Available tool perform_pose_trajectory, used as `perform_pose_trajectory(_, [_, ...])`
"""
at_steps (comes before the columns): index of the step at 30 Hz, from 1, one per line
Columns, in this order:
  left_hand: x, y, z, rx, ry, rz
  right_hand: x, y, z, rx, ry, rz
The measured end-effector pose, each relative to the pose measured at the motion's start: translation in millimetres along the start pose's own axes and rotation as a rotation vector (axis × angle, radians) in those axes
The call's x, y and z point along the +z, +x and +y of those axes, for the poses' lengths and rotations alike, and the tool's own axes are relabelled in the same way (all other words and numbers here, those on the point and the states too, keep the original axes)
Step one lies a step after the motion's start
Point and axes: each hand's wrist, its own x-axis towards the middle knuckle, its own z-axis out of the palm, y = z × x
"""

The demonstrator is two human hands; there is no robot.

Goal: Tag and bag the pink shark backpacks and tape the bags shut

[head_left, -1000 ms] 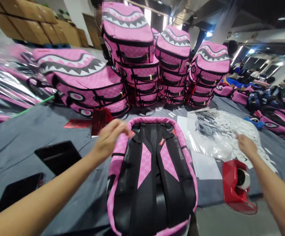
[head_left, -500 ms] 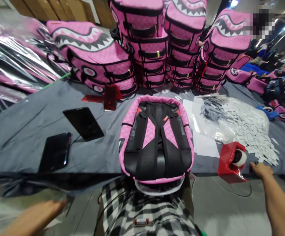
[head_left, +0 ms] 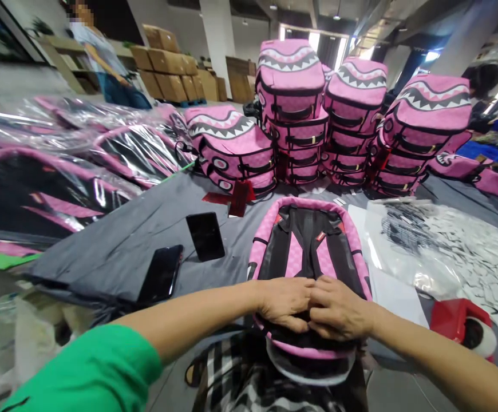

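A pink backpack (head_left: 309, 240) lies face down on the grey table (head_left: 115, 246), its black straps upward. My left hand (head_left: 284, 303) and my right hand (head_left: 339, 312) meet at its near lower end, fingers curled down onto the black padding and touching each other. What the fingers pinch, if anything, is hidden under them.
Stacks of pink shark-mouth backpacks (head_left: 292, 109) stand at the back. Bagged backpacks (head_left: 51, 183) lie at the left. Two dark phones (head_left: 205, 234) rest left of the backpack. A red tape dispenser (head_left: 463, 326) and a heap of white tags (head_left: 481, 263) sit at the right. A person (head_left: 103, 63) stands far left.
Both hands have come in from the sides and now rest together on the backpack's near end. The view has swung up and to the left.
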Motion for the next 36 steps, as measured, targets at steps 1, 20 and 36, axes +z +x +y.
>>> perform_pose_trajectory(1, [6.7, 0, -9, 0.056, -0.015, 0.000, 7, 0, 7, -0.032, -0.023, 0.006])
perform_pose_trajectory(20, [51.8, -2, -66, -0.129, -0.110, -0.057, 41, -26, 81, 0.333, -0.158, 0.010])
perform_pose_trajectory(36, [73.5, 34, -38, -0.540, 0.102, 0.056, 109, -11, 159, 1.172, -0.069, 0.178])
